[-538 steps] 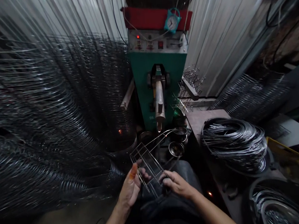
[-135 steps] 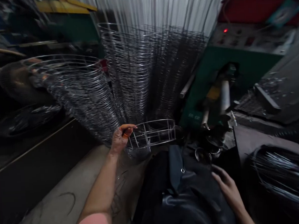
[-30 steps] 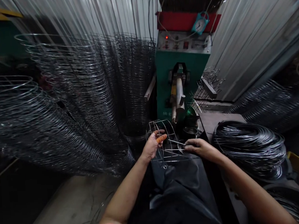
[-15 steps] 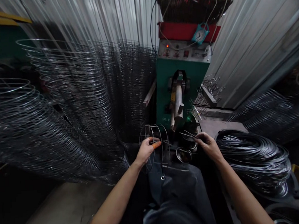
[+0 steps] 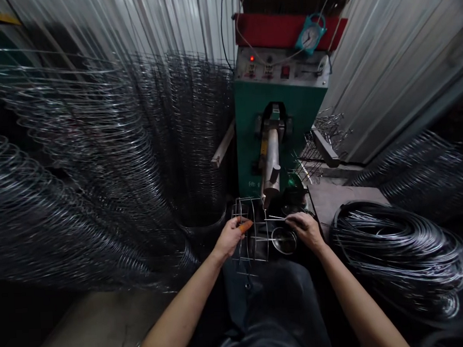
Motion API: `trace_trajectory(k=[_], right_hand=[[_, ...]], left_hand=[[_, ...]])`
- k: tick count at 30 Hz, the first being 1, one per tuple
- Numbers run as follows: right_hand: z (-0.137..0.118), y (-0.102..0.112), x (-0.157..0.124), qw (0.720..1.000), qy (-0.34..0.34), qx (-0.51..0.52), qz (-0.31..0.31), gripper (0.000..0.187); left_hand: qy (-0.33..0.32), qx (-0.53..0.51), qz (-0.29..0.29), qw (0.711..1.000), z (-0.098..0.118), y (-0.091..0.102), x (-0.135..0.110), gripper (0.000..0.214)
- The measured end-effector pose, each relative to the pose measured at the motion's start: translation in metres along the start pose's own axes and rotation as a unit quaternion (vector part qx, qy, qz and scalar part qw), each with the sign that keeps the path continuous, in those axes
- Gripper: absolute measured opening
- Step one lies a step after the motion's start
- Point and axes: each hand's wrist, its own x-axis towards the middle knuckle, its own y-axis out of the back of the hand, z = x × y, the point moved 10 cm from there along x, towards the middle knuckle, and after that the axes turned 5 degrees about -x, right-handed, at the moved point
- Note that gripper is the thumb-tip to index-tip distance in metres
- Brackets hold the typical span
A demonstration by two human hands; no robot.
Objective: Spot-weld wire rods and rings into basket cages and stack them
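My left hand [image 5: 231,236] grips a small round wire frame [image 5: 254,220], its thumb and fingers closed on the wires; orange wrapping covers a fingertip. The frame's right side sits just below the tip of the welding machine's metal arm [image 5: 270,163]. My right hand [image 5: 305,228] pinches a few thin straight metal wires [image 5: 276,218], whose ends point left to the frame's right edge. Whether the wires touch the frame I cannot tell. A round metal bowl [image 5: 284,241] lies beneath my right hand, between the two hands.
The green machine body [image 5: 248,121] has a lit red lamp, and a teal clock [image 5: 310,36] hangs above. Tall stacks of wire rings [image 5: 124,132] fill the left. A coil of wire [image 5: 402,252] lies at the right, beside a flat board [image 5: 343,201].
The wire frame has turned and shifted right, under the machine's arm tip. My right hand has moved left, bringing the wires close to the frame. The camera view has shifted slightly.
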Motion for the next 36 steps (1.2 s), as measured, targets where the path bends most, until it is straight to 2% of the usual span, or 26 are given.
trace_trajectory(k=[7, 22, 30, 32, 36], right_hand=[[0.004, -0.003, 0.011, 1.000, 0.005, -0.005, 0.000, 0.026], [0.015, -0.003, 0.022, 0.999, 0.015, 0.021, 0.028, 0.027], [0.013, -0.002, 0.027, 0.999, 0.035, 0.006, 0.030, 0.024], [0.021, 0.008, 0.019, 0.998, 0.024, 0.015, 0.052, 0.022], [0.068, 0.040, -0.026, 0.981, -0.070, 0.026, 0.180, 0.024]], left_hand=[[0.030, -0.018, 0.007, 0.999, 0.000, -0.001, 0.003, 0.032], [0.035, -0.042, 0.000, 0.999, -0.002, -0.004, 0.021, 0.037], [0.042, -0.025, -0.008, 0.999, 0.001, -0.006, 0.023, 0.031], [0.041, -0.019, -0.001, 0.999, 0.002, -0.005, 0.023, 0.031], [0.041, -0.014, 0.022, 0.999, 0.000, -0.003, 0.021, 0.032]])
